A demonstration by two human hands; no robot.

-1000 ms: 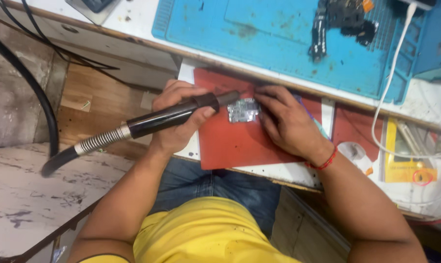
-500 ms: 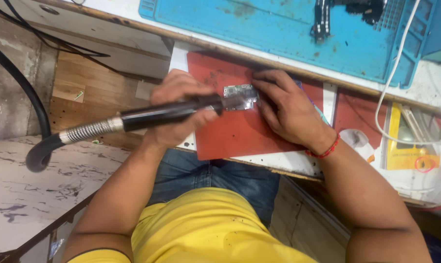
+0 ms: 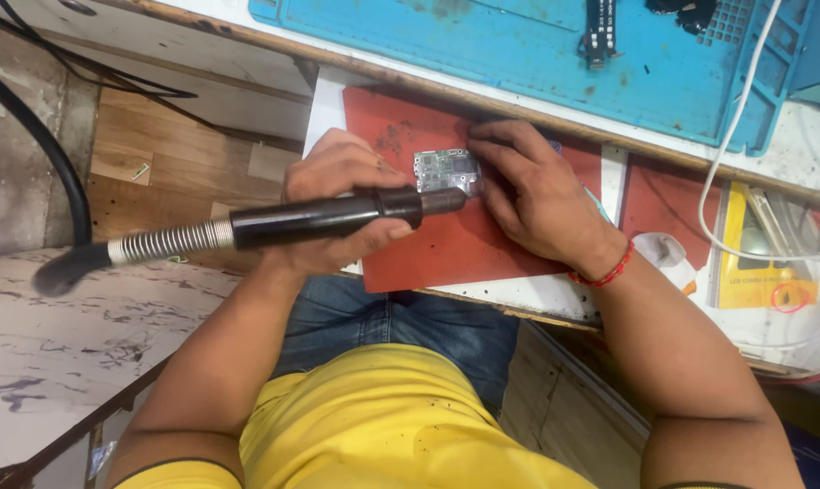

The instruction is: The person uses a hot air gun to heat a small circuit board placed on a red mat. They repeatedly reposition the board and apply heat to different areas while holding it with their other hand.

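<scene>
The person wears a yellow T-shirt (image 3: 383,426), blue jeans (image 3: 401,321) and a red wrist thread (image 3: 602,272).

The hot-air handpiece (image 3: 324,217) is black with a silver coiled spring collar (image 3: 170,243) and a black hose (image 3: 61,270); the circuit board (image 3: 444,168) beneath its tip is grey-green with small silver patches, lying on a brick-red mat (image 3: 446,249) with dark smudges. Behind it sits a bright blue work mat (image 3: 482,45), stained dark in places, crossed by a white cable (image 3: 731,136). The person wears a yellow shirt (image 3: 383,426), blue jeans (image 3: 392,317) and a red thread wristband (image 3: 604,272); a yellow packet (image 3: 758,272) lies on the white surface (image 3: 537,294).
</scene>
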